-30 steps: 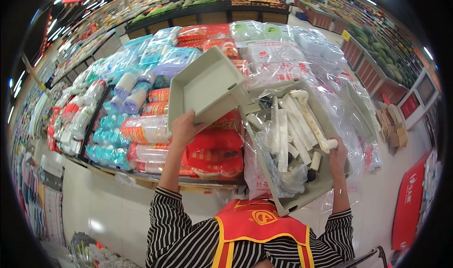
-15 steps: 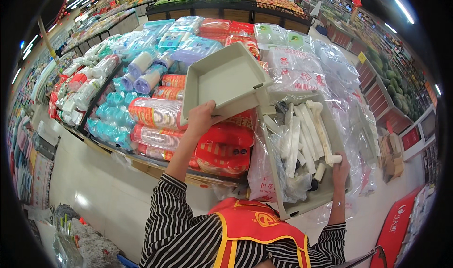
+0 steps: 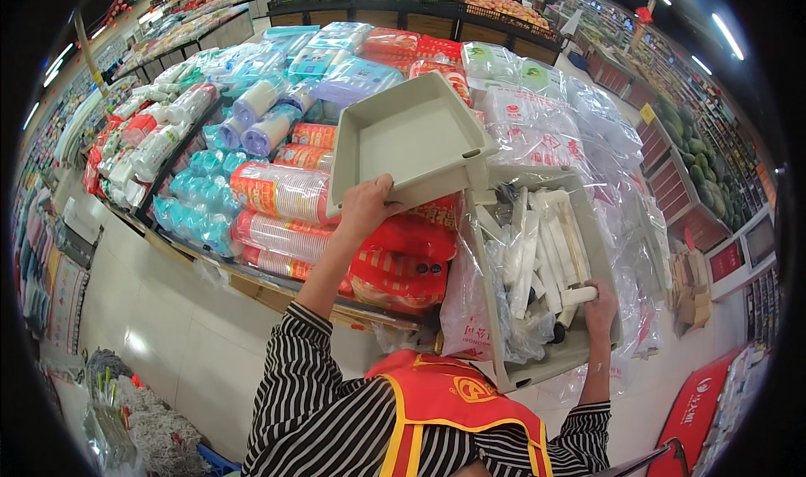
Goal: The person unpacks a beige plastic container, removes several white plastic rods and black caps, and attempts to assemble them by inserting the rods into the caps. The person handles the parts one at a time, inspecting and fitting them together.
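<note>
My left hand (image 3: 367, 207) is closed on the near rim of a shallow grey plastic bin (image 3: 411, 137), which is tilted toward me above stacks of packaged goods. To its right stands a second grey bin (image 3: 561, 368) holding long white plastic strips (image 3: 550, 242), crumpled clear plastic film (image 3: 527, 343) and a short pipe piece with a black end (image 3: 561, 329). Inside this bin's right side, my right hand (image 3: 601, 307) is closed around a white plastic pipe (image 3: 578, 296). Part of that pipe is hidden by my fingers.
Packs of paper cups (image 3: 281, 193) and red-wrapped packages (image 3: 399, 280) lie on the display at left. Clear-wrapped bag packs (image 3: 533, 112) are stacked beyond the second bin. Grey mop heads (image 3: 155, 422) stand at lower left, and a red box (image 3: 693, 401) lies at lower right.
The white pipe in my right hand has turned and dropped lower into the bin, so only a short length shows. My left hand keeps its hold on the tilted bin.
</note>
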{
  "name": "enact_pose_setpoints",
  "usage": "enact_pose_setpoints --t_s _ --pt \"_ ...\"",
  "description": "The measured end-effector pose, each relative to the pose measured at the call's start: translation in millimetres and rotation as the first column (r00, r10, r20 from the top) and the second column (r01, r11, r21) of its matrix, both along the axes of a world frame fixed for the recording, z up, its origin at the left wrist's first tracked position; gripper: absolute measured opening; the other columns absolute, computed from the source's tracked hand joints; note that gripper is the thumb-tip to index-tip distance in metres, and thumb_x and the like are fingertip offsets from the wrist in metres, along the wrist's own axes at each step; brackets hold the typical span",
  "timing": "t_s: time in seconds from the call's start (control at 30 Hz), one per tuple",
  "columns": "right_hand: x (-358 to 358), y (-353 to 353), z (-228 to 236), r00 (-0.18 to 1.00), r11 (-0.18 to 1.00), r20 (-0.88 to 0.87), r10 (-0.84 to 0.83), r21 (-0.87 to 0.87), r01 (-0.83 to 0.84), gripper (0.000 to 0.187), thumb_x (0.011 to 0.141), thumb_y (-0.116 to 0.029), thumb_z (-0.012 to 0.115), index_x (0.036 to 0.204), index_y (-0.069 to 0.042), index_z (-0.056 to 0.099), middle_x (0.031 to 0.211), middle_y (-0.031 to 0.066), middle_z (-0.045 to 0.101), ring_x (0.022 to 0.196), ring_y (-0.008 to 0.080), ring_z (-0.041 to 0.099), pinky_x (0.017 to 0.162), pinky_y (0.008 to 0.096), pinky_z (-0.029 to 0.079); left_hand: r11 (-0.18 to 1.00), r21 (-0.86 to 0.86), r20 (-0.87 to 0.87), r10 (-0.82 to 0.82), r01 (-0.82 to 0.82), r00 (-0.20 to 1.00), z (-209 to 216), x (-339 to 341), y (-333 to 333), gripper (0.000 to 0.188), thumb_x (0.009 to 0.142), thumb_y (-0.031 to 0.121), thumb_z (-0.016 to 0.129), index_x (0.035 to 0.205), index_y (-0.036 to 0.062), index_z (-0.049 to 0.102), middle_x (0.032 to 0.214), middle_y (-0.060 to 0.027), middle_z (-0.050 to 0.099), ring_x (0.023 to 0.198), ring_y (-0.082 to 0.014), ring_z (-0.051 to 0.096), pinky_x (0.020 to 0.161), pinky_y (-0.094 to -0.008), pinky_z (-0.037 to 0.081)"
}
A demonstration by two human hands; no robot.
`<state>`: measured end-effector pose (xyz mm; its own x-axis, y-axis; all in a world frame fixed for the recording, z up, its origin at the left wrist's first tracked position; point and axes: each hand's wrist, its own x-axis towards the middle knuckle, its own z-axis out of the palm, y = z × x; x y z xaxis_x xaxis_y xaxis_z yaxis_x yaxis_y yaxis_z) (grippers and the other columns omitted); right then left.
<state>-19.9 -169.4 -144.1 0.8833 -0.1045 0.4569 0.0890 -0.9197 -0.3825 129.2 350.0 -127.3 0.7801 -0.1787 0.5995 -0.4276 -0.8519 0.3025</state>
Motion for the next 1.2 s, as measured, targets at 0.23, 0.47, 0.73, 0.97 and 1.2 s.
enact_pose_setpoints --t_s 0.23,0.47,0.73,0.97,1.2 --pt "-1 1 -1 0.990 0.988 0.013 -0.138 -0.066 0.139 0.031 0.070 0.005 0.064 0.097 -0.010 0.064 0.096 0.0104 0.064 0.092 0.0333 0.062 0.078 0.0414 0.049 0.999 -0.042 0.012 -0.024 0.025 1.000 4 1 -3 0.044 0.072 0.034 0.079 0.085 0.0061 0.049 0.074 -0.0156 0.061 0.074 -0.0387 0.061 0.063 -0.0473 0.047" --pt "-2 1 3 0.960 0.962 -0.074 -0.271 -0.031 0.270 0.037 0.068 0.004 0.070 0.102 -0.011 0.063 0.105 0.0081 0.060 0.099 0.0324 0.061 0.083 0.0399 0.050 1.000 0.006 0.019 0.018 -0.018 1.000 4 4 -4 0.049 0.069 0.038 0.082 0.081 0.0051 0.047 0.072 -0.0164 0.061 0.071 -0.0391 0.061 0.060 -0.0452 0.047" --pt "-5 -10 -12 0.977 0.996 -0.194 -0.093 -0.005 0.094 0.044 0.069 0.004 0.069 0.111 -0.010 0.063 0.117 0.0102 0.058 0.108 0.0323 0.058 0.093 0.0381 0.048 0.997 0.052 -0.021 0.064 -0.063 0.998 7 3 -10 0.049 0.068 0.039 0.083 0.090 0.0049 0.054 0.082 -0.0166 0.065 0.076 -0.0394 0.062 0.063 -0.0445 0.049" --pt "-4 -3 -2 0.965 0.970 -0.125 -0.230 0.056 0.238 0.045 0.071 0.009 0.062 0.112 -0.010 0.062 0.115 0.0092 0.059 0.105 0.0322 0.059 0.090 0.0385 0.049 0.996 0.087 0.114 0.026 -0.036 0.993 4 11 -10 0.053 0.072 0.040 0.081 0.101 0.0042 0.054 0.085 -0.0169 0.065 0.079 -0.0382 0.064 0.067 -0.0450 0.050" --pt "-3 -13 -17 0.990 0.992 -0.125 -0.059 0.107 0.072 0.039 0.076 0.008 0.054 0.108 -0.010 0.065 0.114 0.0085 0.061 0.104 0.0311 0.059 0.087 0.0390 0.049 0.996 0.079 0.030 0.038 -0.040 0.999 19 18 -10 0.052 0.081 0.036 0.074 0.117 0.0032 0.055 0.104 -0.0191 0.065 0.096 -0.0377 0.062 0.081 -0.0447 0.049"
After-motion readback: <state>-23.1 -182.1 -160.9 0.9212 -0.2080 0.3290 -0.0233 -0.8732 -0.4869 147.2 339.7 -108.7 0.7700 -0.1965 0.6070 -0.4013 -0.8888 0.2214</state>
